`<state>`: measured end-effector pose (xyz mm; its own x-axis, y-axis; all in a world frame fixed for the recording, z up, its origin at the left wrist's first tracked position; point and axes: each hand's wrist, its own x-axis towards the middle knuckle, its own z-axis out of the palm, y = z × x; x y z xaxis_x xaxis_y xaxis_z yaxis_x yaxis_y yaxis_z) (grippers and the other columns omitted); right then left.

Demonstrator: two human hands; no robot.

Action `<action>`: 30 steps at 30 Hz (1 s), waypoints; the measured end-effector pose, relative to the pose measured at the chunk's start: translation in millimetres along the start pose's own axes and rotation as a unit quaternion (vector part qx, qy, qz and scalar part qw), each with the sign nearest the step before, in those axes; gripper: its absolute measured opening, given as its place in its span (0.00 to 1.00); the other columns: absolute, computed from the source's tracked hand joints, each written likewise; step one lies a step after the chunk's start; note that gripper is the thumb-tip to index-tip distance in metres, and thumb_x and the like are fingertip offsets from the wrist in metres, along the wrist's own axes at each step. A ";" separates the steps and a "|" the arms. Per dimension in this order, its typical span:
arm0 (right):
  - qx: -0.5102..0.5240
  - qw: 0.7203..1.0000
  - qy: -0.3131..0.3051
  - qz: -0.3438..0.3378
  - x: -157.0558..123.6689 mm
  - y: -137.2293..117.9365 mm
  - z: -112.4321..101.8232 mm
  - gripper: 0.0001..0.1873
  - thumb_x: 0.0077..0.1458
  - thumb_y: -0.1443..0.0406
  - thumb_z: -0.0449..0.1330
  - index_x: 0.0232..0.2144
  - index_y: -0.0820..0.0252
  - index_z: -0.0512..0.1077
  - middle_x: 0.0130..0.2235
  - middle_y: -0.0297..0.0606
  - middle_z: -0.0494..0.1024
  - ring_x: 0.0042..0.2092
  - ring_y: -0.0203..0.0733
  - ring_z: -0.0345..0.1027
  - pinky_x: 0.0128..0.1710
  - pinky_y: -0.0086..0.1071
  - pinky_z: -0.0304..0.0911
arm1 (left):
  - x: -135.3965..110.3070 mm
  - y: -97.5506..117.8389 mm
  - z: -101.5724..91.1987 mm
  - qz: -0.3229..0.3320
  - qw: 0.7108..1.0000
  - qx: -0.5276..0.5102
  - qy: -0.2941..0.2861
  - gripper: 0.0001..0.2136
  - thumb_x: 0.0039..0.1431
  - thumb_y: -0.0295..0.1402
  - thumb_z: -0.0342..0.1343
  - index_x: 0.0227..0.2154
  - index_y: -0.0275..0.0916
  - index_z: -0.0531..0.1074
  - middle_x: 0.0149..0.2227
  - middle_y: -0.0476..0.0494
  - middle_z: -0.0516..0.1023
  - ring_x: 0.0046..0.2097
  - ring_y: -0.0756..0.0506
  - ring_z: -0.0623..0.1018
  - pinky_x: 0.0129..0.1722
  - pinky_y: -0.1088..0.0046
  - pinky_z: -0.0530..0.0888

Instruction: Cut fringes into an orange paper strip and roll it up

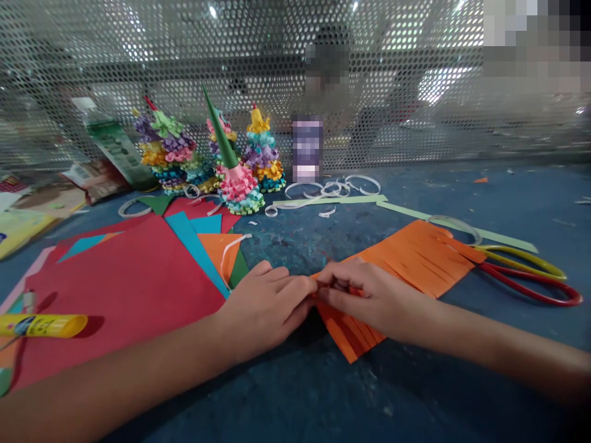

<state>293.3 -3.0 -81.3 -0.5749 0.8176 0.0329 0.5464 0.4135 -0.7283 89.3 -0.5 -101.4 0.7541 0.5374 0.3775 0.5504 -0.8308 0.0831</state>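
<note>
**benchwatcher:** ok so I'm standing right by the bench (300,381). The orange fringed paper (415,252) lies flat on the blue top, a bit right of the middle, with one side cut into strips. Both hands meet at its near left corner.

**paperfan:** are they actually holding it?

**benchwatcher:** right hand (369,295) yes, its grip is clamped on a strip at the paper's edge, fingers curled over it. The left hand (268,301) lies low with its fingers stretched out and the tips touching that same corner. The thumb is tucked under, so honestly I can't tell if that grip is pinched or just resting.

**paperfan:** what else is lying around?

**benchwatcher:** scissors (530,280) with red and yellow loops sit just right of the paper, blade end tucked under it. There's a red sheet (115,283) on the left, with a yellow glue stick (41,325) at its near edge. Further back are three paper cone trees (235,184) in a row, white paper loops (332,186) beside them, and a mesh screen (415,92) behind it all.
</note>
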 end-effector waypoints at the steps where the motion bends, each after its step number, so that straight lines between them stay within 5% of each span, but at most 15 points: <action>1: 0.005 1.000 -0.002 0.005 -0.2 0.2 0.5 0.10 0.60 0.64 0.52 0.29 0.59 0.70 0.23 0.28 0.67 0.25 0.32 0.60 0.25 0.27 0.54 | 0.0 0.1 -0.5 0.009 1.000 0.003 -0.002 0.08 0.67 0.32 0.42 0.38 0.38 0.66 0.29 0.50 0.74 0.31 0.47 0.70 0.32 0.68 0.57; 10: -0.041 0.999 0.033 0.007 -3.6 -3.7 3.4 0.02 0.55 0.67 0.56 0.31 0.59 0.69 0.26 0.31 0.70 0.32 0.37 0.61 0.35 0.32 0.56 | -0.5 0.4 -0.7 0.003 0.999 0.033 -0.014 0.10 0.67 0.33 0.43 0.33 0.39 0.67 0.28 0.52 0.74 0.31 0.47 0.69 0.31 0.67 0.55; 16: 0.120 0.990 -0.012 0.070 -0.3 0.5 4.1 0.04 0.55 0.67 0.53 0.32 0.59 0.67 0.25 0.29 0.66 0.27 0.34 0.59 0.26 0.28 0.55 | -0.6 1.5 0.1 0.003 0.999 0.049 0.004 0.10 0.67 0.34 0.43 0.34 0.38 0.67 0.28 0.50 0.73 0.31 0.47 0.69 0.32 0.68 0.56; 23: 0.232 0.963 -0.055 0.126 1.4 3.4 3.3 0.04 0.54 0.64 0.53 0.31 0.59 0.66 0.27 0.32 0.69 0.29 0.35 0.62 0.28 0.29 0.57 | -0.3 1.8 -2.5 0.033 0.999 0.041 -0.003 0.09 0.67 0.30 0.41 0.37 0.38 0.67 0.30 0.51 0.74 0.31 0.47 0.69 0.32 0.69 0.56; 30: 0.061 0.996 0.001 0.059 -0.8 1.1 4.5 0.03 0.54 0.68 0.53 0.30 0.58 0.67 0.25 0.29 0.67 0.26 0.33 0.60 0.26 0.27 0.56 | -0.4 -0.7 -0.8 0.026 0.998 0.053 -0.022 0.09 0.67 0.33 0.43 0.34 0.40 0.68 0.29 0.52 0.73 0.31 0.47 0.67 0.31 0.68 0.55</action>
<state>291.6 -5.0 -85.3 -0.5105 0.8580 -0.0568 0.5319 0.2632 -0.8048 88.3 -0.3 -100.8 0.7971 0.5010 0.3371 0.5424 -0.8394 -0.0350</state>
